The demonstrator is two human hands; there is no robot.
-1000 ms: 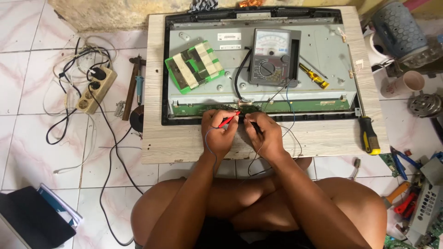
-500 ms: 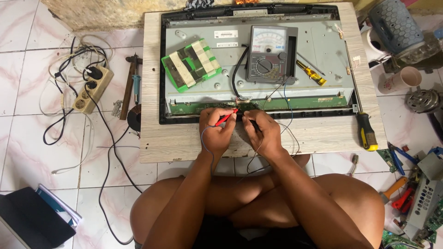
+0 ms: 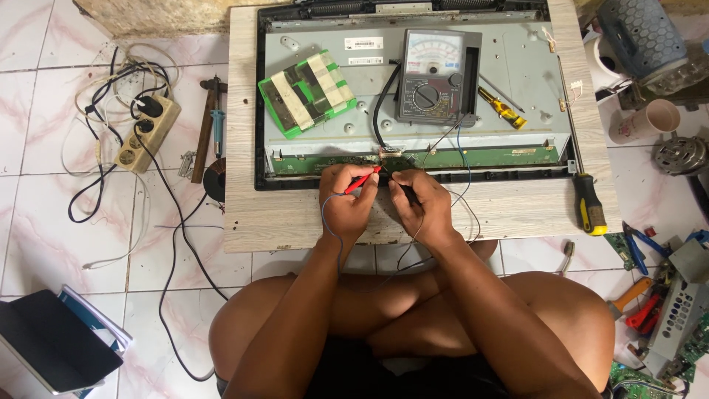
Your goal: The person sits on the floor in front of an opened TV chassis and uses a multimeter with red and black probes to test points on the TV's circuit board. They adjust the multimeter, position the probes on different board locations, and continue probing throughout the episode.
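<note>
My left hand (image 3: pixel 346 203) grips a red test probe (image 3: pixel 363 179), its tip aimed at the narrow green circuit strip (image 3: pixel 473 157) along the front edge of an opened flat panel (image 3: pixel 517 70). My right hand (image 3: pixel 422 203) pinches a black test probe (image 3: pixel 406 193) right beside it, the two tips close together. Thin leads run from both probes up to a grey analog multimeter (image 3: pixel 436 77) lying on the panel's metal back. A green-framed circuit board (image 3: pixel 306 92) rests on the panel to the left of the meter.
The panel lies on a low wooden table (image 3: pixel 295 218). A yellow-handled screwdriver (image 3: pixel 589 199) sits at its right edge, a small yellow tool (image 3: pixel 502 108) on the panel. A power strip (image 3: pixel 146 133) with cables, a hammer (image 3: pixel 204 129), a cup (image 3: pixel 650 120) and scattered tools lie on the tiled floor.
Both hands stay at the same spot on the green strip; the probes shift only slightly. The view has drifted a little.
</note>
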